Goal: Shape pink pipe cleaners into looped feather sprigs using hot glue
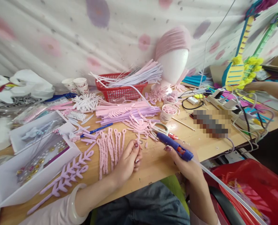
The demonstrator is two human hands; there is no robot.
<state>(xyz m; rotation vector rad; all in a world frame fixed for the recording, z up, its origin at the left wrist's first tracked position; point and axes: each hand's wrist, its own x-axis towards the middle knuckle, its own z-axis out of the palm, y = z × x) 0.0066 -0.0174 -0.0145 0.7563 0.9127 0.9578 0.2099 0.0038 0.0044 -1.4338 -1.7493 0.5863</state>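
Observation:
My left hand pinches a small pink pipe-cleaner piece, which sticks up from the fingertips. My right hand is wrapped round a blue hot glue gun; its nozzle points up and left, towards scissors. From the gun's back end a long, pale glue stick runs down to the right. Looped, twisted pink pipe-cleaner strips lie in a row left of my left hand. Beyond my hands is a heap of cut pink pieces.
Lilac leaf sprigs and a white box of beads lie left. A red basket of pipe cleaners and a white foam head stand behind. Cables and power strips crowd the right, near another person's arm.

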